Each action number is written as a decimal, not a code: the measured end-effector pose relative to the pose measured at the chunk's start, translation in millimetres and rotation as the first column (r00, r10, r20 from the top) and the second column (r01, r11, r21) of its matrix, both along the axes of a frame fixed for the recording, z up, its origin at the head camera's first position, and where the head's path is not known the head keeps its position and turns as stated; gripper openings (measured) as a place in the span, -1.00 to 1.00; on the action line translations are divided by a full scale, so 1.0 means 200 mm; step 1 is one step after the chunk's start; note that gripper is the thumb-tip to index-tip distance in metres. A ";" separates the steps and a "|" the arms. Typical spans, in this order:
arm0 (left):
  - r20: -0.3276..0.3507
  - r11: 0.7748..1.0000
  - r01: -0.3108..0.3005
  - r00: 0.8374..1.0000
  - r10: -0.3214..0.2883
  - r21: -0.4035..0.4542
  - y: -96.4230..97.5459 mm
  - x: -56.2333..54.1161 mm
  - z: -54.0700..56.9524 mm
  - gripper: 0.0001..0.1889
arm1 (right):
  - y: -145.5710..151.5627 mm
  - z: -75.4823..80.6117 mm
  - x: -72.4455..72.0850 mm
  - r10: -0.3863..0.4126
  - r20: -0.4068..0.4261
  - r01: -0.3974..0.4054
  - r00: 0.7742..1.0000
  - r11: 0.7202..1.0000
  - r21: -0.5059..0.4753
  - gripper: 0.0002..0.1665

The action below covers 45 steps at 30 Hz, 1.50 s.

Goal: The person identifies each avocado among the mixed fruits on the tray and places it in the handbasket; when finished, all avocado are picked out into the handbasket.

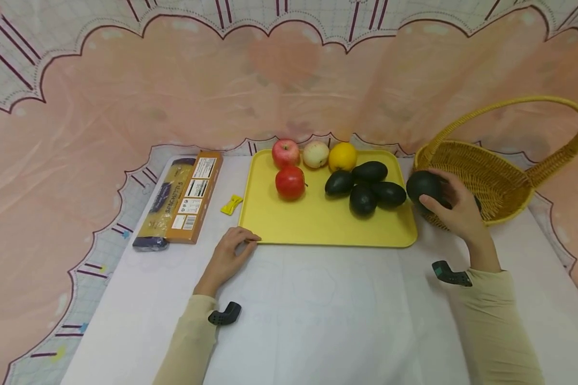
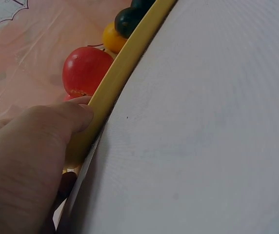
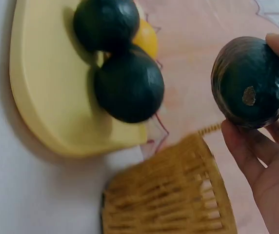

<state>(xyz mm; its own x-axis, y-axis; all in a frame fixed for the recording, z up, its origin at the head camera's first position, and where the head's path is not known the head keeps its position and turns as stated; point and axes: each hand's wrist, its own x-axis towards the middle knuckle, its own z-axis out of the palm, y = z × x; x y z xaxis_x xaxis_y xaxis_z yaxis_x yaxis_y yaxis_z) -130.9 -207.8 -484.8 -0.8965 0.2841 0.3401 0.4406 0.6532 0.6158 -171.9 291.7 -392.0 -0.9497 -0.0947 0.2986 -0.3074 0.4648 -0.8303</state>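
Observation:
My right hand [image 1: 462, 211] holds a dark green avocado [image 1: 423, 186] between thumb and fingers, at the left rim of the wicker basket [image 1: 508, 200]. In the right wrist view the held avocado [image 3: 251, 83] is off the table, apart from the tray and above the basket's side. My left hand [image 1: 227, 258] pinches the near left corner of the yellow tray [image 1: 308, 227], its thumb [image 2: 78, 117] against the rim. Several more avocados [image 1: 363, 199] sit together on the tray's right half. Something dark shows past my right hand inside the basket, mostly hidden.
On the tray also lie a red apple [image 1: 290, 183], a pinkish apple [image 1: 286, 154], a pale round fruit [image 1: 316, 154] and a yellow-orange fruit [image 1: 342, 156]. Left of it are a yellow wrapped candy [image 1: 232, 205], a spaghetti pack [image 1: 166, 200] and an orange-brown box [image 1: 197, 195]. The basket's tall handle [image 1: 520, 101] arches up.

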 end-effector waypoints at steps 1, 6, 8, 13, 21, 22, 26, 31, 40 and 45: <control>0.006 1.000 -0.001 1.000 0.001 0.003 0.00 0.00 0.00 -0.86 | 0.02 0.00 0.01 -0.004 -0.004 0.004 1.000 1.000 -0.009 -0.26; 0.040 1.000 -0.009 0.999 0.009 0.003 0.01 -0.01 0.02 -0.85 | 0.10 0.00 0.02 0.010 -0.006 -0.011 1.000 0.990 -0.143 -0.27; 0.045 1.000 -0.013 0.999 0.013 -0.002 0.00 -0.01 0.01 -0.85 | 0.14 0.00 0.01 0.031 -0.012 -0.033 0.999 0.974 -0.223 -0.28; 0.042 1.000 -0.014 0.999 0.014 -0.001 0.00 -0.01 0.00 -0.85 | 0.21 -0.01 0.00 -0.008 -0.031 0.001 0.999 0.974 -0.226 -0.30; 0.052 1.000 -0.015 0.999 0.015 0.002 0.00 0.00 0.01 -0.85 | 0.30 0.02 -0.02 -0.133 0.054 0.137 0.990 0.988 -0.068 -0.30; 0.052 1.000 -0.015 0.999 0.014 0.002 0.00 0.00 0.01 -0.85 | 0.32 0.03 -0.03 -0.144 0.067 0.148 0.987 0.987 -0.055 -0.30; 0.053 1.000 -0.010 0.999 0.010 0.004 0.00 0.00 0.02 -0.86 | 0.37 0.03 -0.03 -0.162 0.104 0.170 0.981 0.983 -0.064 -0.29; 0.049 1.000 -0.007 0.999 0.007 0.005 0.01 0.00 0.02 -0.86 | 0.43 0.04 -0.02 -0.209 0.153 0.211 0.966 0.978 0.006 -0.24; 0.057 1.000 -0.016 0.998 0.016 0.002 0.01 0.01 0.03 -0.86 | 0.52 0.04 -0.04 -0.239 0.202 0.246 0.950 0.969 -0.010 -0.24; 0.049 1.000 -0.011 0.999 0.010 0.010 0.01 0.01 0.03 -0.86 | 0.56 0.05 -0.06 -0.265 0.183 0.268 0.947 0.963 0.009 -0.24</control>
